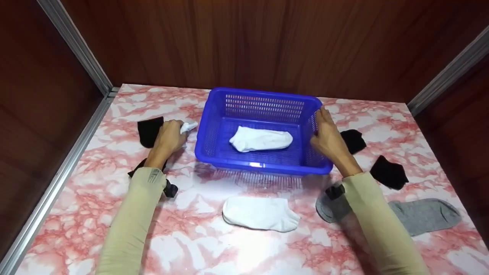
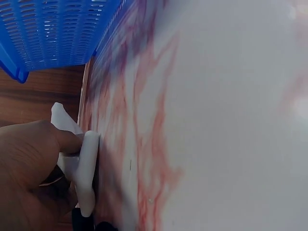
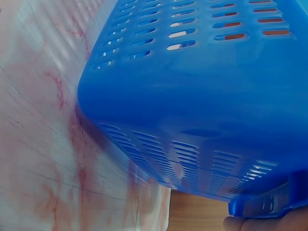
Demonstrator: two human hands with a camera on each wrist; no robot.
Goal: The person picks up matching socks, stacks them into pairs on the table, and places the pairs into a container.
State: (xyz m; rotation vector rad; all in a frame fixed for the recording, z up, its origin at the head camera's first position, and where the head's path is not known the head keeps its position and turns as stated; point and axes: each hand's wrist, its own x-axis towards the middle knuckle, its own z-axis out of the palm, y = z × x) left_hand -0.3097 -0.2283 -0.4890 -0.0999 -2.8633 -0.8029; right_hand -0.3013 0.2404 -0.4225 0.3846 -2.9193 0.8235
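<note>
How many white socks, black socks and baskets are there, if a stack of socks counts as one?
White socks: 3 (one in the left hand)
Black socks: 4
Basket: 1
Total: 8

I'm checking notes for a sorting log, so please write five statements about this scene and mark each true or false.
1. The left hand holds a bunched piece of white cloth. True.
2. The right hand grips the rim of the blue rectangular plastic basket. True.
3. The basket holds only black things. False: a white fabric sock lies in it.
4. A flat white fabric sock lies on the red-and-white marbled tabletop, nearer the person than the basket. True.
5. Nothing grey is in view. False: flat grey fabric lies partly hidden by the beige right sleeve.
</note>
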